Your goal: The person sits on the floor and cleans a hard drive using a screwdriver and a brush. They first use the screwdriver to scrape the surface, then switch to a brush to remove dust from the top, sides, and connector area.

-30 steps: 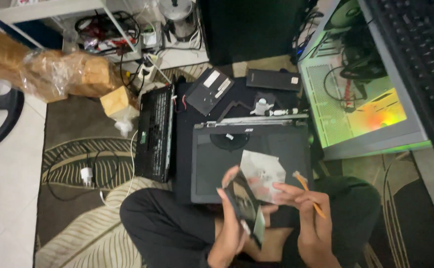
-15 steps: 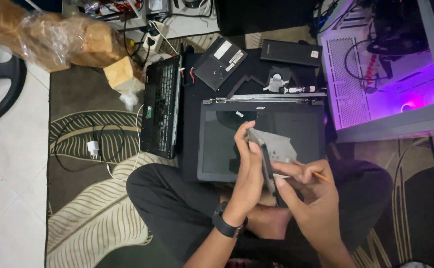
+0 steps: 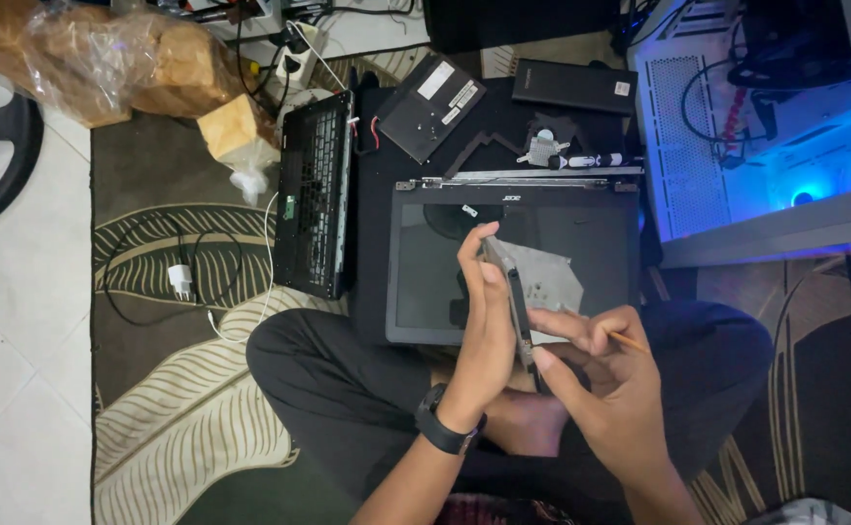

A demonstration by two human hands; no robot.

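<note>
1. Grey metal, thin and flat: the drive caddy (image 3: 528, 292) is held edge-on between both hands above the dark laptop panel (image 3: 425, 272) that lies on the floor against the person's crossed legs
2. The left hand (image 3: 484, 331) is clenched along the caddy's near long edge, fingers up its side, thumb behind
3. The right hand (image 3: 596, 355) pinches the caddy's lower end and also keeps a thin orange-handled tool (image 3: 628, 340) tucked between its fingers, the tip pointing away from the grip
4. Compared with half a second ago the caddy has turned from nearly flat to upright, so its narrow edge now faces the camera; I judge the person is inspecting or working that edge
5. Beyond the grip lie the detached keyboard deck (image 3: 314, 194), a black flat component (image 3: 430, 107) and a lit computer case (image 3: 756, 126)
</note>
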